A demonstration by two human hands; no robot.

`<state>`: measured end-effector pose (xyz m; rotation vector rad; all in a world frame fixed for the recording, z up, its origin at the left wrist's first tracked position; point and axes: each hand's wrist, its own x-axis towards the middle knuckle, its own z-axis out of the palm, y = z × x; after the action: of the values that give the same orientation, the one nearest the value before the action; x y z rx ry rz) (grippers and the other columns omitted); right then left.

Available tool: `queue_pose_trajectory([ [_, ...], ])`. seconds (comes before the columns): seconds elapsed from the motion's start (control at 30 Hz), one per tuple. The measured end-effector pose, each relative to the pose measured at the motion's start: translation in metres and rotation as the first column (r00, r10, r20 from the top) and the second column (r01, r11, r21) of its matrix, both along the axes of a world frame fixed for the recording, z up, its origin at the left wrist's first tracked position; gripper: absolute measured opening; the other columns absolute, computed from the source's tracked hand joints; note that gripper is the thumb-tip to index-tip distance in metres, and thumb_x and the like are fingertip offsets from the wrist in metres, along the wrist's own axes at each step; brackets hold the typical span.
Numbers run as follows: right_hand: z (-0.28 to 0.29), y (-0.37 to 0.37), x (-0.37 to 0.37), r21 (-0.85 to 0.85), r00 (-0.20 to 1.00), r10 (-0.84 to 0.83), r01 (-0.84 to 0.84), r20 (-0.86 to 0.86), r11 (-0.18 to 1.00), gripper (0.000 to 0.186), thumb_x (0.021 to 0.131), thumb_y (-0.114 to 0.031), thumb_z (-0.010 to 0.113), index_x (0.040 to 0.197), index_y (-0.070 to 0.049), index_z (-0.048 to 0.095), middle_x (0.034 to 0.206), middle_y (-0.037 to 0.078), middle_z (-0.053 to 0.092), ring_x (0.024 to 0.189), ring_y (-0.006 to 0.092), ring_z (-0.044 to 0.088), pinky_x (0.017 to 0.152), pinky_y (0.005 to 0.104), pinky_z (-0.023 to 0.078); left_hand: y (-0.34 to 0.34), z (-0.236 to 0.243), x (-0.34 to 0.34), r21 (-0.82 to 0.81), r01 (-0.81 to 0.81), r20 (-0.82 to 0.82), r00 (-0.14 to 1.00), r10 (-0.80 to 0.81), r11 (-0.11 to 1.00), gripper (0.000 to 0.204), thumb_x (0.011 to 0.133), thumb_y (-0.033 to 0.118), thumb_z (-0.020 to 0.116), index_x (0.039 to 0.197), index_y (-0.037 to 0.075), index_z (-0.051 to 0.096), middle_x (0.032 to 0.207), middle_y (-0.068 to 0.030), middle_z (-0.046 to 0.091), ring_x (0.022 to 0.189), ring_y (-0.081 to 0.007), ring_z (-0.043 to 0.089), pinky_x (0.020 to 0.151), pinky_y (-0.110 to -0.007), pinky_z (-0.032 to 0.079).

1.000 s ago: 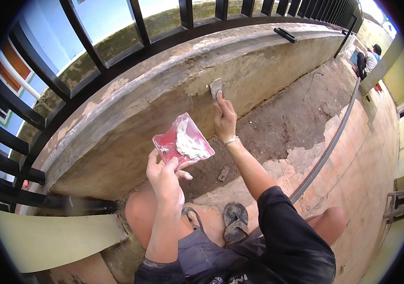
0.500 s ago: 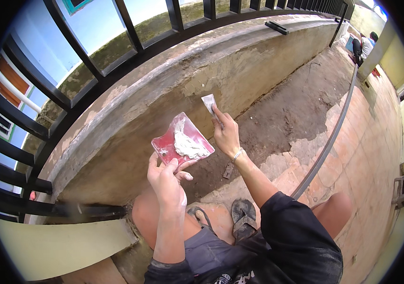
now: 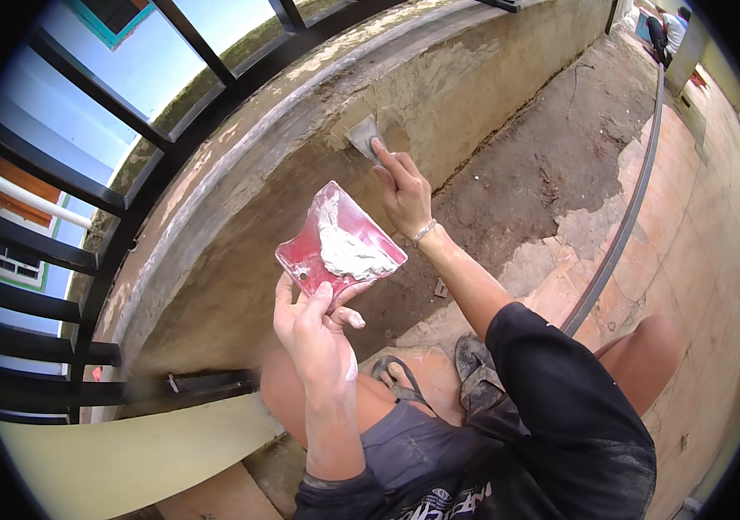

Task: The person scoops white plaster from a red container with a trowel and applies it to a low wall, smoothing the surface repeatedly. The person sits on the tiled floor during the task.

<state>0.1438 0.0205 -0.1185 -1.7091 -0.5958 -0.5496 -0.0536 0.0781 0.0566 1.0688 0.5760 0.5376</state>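
My left hand [image 3: 316,336] grips the lower edge of a red plastic putty tray [image 3: 302,250], thumb on top and fingers beneath. A thick smear of white putty [image 3: 354,256] lies on the tray, and white residue marks my fingers and wrist. In my right hand [image 3: 406,198], above and to the right of the tray, is a putty knife [image 3: 365,137]. Its flat blade is at the face of the low plastered wall [image 3: 465,104], over a lighter patch; whether it presses there I cannot tell. My fingers hide the knife's handle.
Black metal fence bars [image 3: 118,195] top the wall on the left. Bare soil [image 3: 534,165] runs along its foot, beside cracked floor tiles [image 3: 660,286] and a long dark strip [image 3: 625,234]. My sandals [image 3: 478,377] stand below my hands. Another person [image 3: 671,35] sits far off, upper right.
My right hand has moved up and left with the putty knife, bringing its blade to the wall. The red tray remains in my left hand. The view has shifted a little.
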Motion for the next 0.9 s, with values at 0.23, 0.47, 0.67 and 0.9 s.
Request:
queue_pose_trajectory([
  [0.23, 0.009, -0.002, -0.003, -0.080, 0.992, 0.038, -0.048, -0.117, 0.996, 0.047, 0.095, -0.002, 0.067, 0.139, -0.018, 0.065, 0.098, 0.013, 0.064, 0.080, 0.0319, 0.066, 0.071, 0.0372, 0.054, -0.002, 0.005, 0.003, -0.008, -0.010, -0.002, 1.000, 0.010, 1.000, 0.042, 0.094, -0.003, 0.051, 0.135, -0.010, 0.044, 0.114, -0.0218, 0.068, 0.087, -0.0317, 0.077, 0.046, -0.028, 0.053],
  [0.47, 0.014, 0.003, 0.007, -0.164, 0.997, 0.012, -0.026, -0.082, 0.986, 0.048, 0.095, -0.005, 0.068, 0.141, -0.018, 0.064, 0.100, 0.009, 0.066, 0.079, 0.0292, 0.068, 0.070, 0.0381, 0.054, -0.002, 0.001, 0.005, 0.007, -0.005, 0.008, 1.000, 0.005, 1.000, 0.042, 0.094, -0.003, 0.052, 0.135, -0.010, 0.044, 0.114, -0.0214, 0.069, 0.087, -0.0327, 0.077, 0.046, -0.028, 0.053],
  [0.67, 0.022, 0.003, 0.012, -0.050, 0.993, -0.026, 0.032, 0.112, 0.998, 0.048, 0.094, -0.007, 0.068, 0.139, -0.026, 0.066, 0.101, 0.006, 0.069, 0.081, 0.0272, 0.071, 0.065, 0.0393, 0.057, 0.001, -0.004, 0.006, -0.023, 0.030, 0.036, 0.999, -0.029, 0.999, 0.043, 0.093, -0.004, 0.053, 0.135, -0.010, 0.043, 0.114, -0.0222, 0.069, 0.088, -0.0334, 0.077, 0.046, -0.028, 0.053],
  [0.9, 0.017, 0.001, 0.018, -0.069, 0.998, -0.067, 0.067, -0.002, 0.995, 0.055, 0.093, -0.004, 0.066, 0.143, -0.026, 0.062, 0.102, 0.007, 0.068, 0.084, 0.0296, 0.070, 0.069, 0.0414, 0.056, 0.005, -0.003, 0.002, -0.049, 0.018, 0.020, 1.000, -0.017, 0.999, 0.049, 0.098, -0.006, 0.048, 0.145, -0.010, 0.034, 0.122, -0.0277, 0.066, 0.087, -0.0346, 0.077, 0.045, -0.029, 0.055],
])
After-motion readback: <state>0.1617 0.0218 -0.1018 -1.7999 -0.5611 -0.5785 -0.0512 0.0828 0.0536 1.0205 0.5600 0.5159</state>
